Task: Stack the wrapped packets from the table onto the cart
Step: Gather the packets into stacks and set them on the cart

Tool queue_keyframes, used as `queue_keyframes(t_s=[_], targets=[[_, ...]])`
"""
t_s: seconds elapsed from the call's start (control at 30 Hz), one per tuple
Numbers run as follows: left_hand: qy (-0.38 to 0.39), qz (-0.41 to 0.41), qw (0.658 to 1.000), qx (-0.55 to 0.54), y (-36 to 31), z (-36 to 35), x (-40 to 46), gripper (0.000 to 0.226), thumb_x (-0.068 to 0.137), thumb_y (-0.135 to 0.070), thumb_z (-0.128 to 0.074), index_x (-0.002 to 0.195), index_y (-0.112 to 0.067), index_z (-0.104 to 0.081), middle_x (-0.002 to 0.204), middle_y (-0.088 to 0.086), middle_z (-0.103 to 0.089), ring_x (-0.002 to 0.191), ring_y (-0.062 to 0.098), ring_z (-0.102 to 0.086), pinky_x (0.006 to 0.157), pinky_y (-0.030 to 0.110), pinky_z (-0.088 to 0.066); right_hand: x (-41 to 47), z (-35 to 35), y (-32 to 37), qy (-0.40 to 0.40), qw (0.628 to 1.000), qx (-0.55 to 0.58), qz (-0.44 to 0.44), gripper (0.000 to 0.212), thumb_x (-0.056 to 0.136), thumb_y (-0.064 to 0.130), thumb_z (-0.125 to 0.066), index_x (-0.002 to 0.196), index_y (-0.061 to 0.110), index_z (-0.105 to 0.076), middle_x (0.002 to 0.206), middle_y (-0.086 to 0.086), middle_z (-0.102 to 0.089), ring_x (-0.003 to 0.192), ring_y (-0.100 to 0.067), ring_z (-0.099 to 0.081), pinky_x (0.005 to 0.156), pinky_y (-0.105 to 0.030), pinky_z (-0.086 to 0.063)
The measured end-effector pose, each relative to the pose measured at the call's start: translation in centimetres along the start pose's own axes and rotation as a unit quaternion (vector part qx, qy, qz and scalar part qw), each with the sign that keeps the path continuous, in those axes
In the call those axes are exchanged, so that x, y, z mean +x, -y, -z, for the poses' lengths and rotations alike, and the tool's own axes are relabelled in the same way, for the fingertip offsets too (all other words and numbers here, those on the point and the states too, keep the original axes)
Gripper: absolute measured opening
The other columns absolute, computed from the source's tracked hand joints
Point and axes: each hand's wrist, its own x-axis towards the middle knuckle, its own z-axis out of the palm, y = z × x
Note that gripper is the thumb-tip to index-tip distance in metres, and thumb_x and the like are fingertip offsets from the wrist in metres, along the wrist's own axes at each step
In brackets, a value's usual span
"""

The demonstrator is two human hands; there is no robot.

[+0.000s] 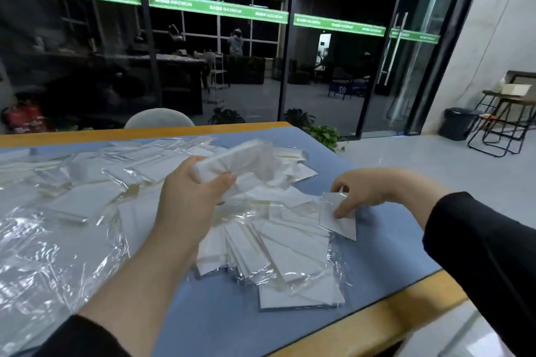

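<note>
Hands work over a blue-topped table (220, 322) strewn with white plastic-wrapped packets (290, 258); left hand (191, 194) grips a raised bundle of packets (240, 159), right hand (368, 191) pinches one packet (338, 216).

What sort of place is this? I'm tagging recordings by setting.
Probably an office or showroom workspace at night: floor-to-ceiling glass partitions with a green branded strip, a blue-topped worktable strewn with wrapped packets, and stools by the wall.

One head-worn wide-angle camera looks forward and down, close over the tabletop (220, 324), glass wall at twelve o'clock.
</note>
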Motion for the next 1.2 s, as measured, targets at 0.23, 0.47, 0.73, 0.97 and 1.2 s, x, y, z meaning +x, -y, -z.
queue_keyframes(t_s=[0.23,0.47,0.73,0.97,1.2], targets=[[-0.015,0.041,0.996,-0.076,-0.5,0.1,-0.1,0.017,0.086,-0.006,-0.078,0.099,-0.004,-0.067,0.089,0.014,-0.073,0.064,0.012,-0.071,0.049,0.024,-0.056,-4.8,2.5,1.5,-0.267,0.877,0.387,0.099,0.015,0.092,0.025,-0.072,0.085,0.014,-0.065,0.08,0.0,-0.069,0.075,-0.02,-0.063,0.067,-0.031,-0.053],[0.015,0.086,0.987,-0.136,-0.3,-0.2,-0.3,0.028,0.085,-0.01,-0.08,0.111,-0.011,-0.068,0.119,0.018,-0.069,0.097,0.026,-0.075,0.068,0.035,-0.063,-4.1,-0.3,9.1,-0.224,0.756,0.58,0.202,0.015,0.095,0.025,-0.069,0.08,0.023,-0.07,0.093,0.0,-0.076,0.091,-0.017,-0.071,0.096,-0.044,-0.055],[0.103,0.087,0.973,-0.189,-0.9,-0.9,-1.1,0.04,0.086,-0.022,-0.076,0.123,-0.01,-0.066,0.112,0.005,-0.077,0.099,0.02,-0.075,0.08,0.036,-0.06,-2.6,-3.6,13.4,-0.221,0.722,0.636,0.162,0.018,0.101,0.026,-0.061,0.106,0.009,-0.062,0.099,-0.01,-0.074,0.091,-0.027,-0.074,0.08,-0.044,-0.062],[0.125,0.06,0.976,-0.169,-1.1,-1.2,-1.4,0.046,0.087,-0.018,-0.077,0.128,-0.013,-0.058,0.112,0.004,-0.077,0.1,0.021,-0.075,0.082,0.038,-0.06,-4.1,-3.5,14.8,-0.333,0.737,0.576,0.123,0.022,0.098,0.03,-0.063,0.097,0.01,-0.053,0.085,-0.011,-0.07,0.066,-0.018,-0.065,0.074,-0.044,-0.057],[-0.012,0.017,0.989,-0.149,-0.9,0.1,-0.2,0.022,0.086,0.0,-0.075,0.093,-0.015,-0.06,0.096,0.013,-0.076,0.088,0.029,-0.076,0.073,0.04,-0.064,-8.3,-3.8,12.6,-0.281,0.894,0.343,0.072,0.07,0.08,0.071,-0.061,0.137,0.037,-0.041,0.137,0.011,-0.05,0.121,-0.014,-0.055,0.099,-0.037,-0.046]])
